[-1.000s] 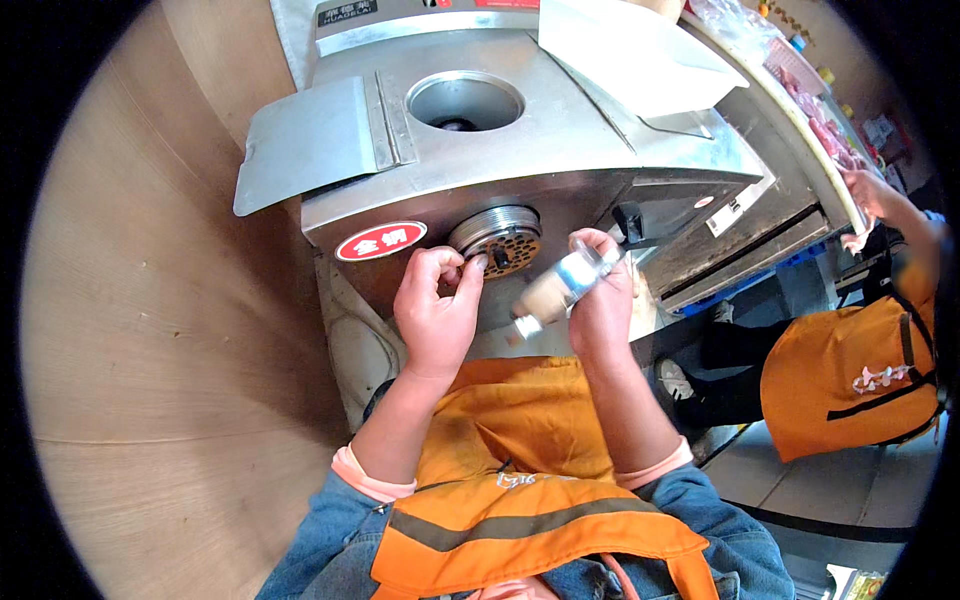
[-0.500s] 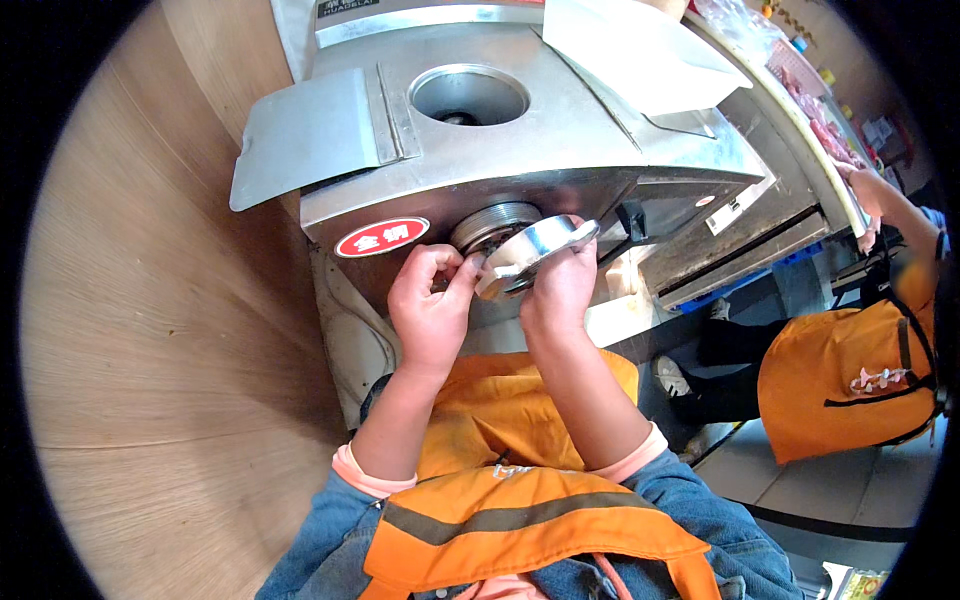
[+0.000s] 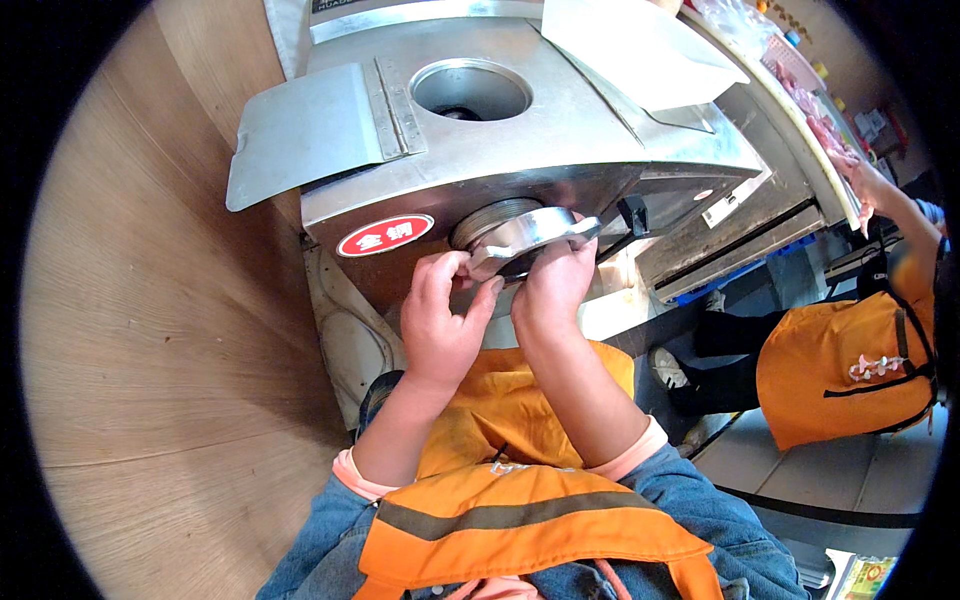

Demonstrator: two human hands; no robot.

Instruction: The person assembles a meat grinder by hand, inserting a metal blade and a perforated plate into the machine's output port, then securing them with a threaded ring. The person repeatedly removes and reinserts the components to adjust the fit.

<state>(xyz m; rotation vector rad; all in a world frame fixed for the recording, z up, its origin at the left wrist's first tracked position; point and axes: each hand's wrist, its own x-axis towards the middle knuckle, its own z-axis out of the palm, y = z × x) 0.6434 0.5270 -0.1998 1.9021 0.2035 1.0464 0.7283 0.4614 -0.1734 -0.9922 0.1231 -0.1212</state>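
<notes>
A shiny metal ring nut (image 3: 527, 233) with protruding lugs sits against the threaded outlet (image 3: 482, 222) on the front of a steel meat grinder (image 3: 590, 140). My right hand (image 3: 555, 295) grips the ring from its right side and below, fingers wrapped behind a lug. At the left lug, my left hand (image 3: 437, 312) has bent fingers on the ring's edge, with the thumb just beneath. Some thread still shows behind the ring. Its inner face is mostly hidden from me.
On top of the grinder are a round feed opening (image 3: 470, 92), a hinged flap (image 3: 310, 130) folded left and a white tray (image 3: 640, 55). A black lever (image 3: 633, 215) juts out right of the ring. Wood panelling (image 3: 170, 330) stands left. At right, a co-worker's hand (image 3: 865, 185) is near meat.
The ring nut has swung from a tilt to nearly square against the threaded outlet. My left fingers have shifted from the outlet's rim to the ring's left lug.
</notes>
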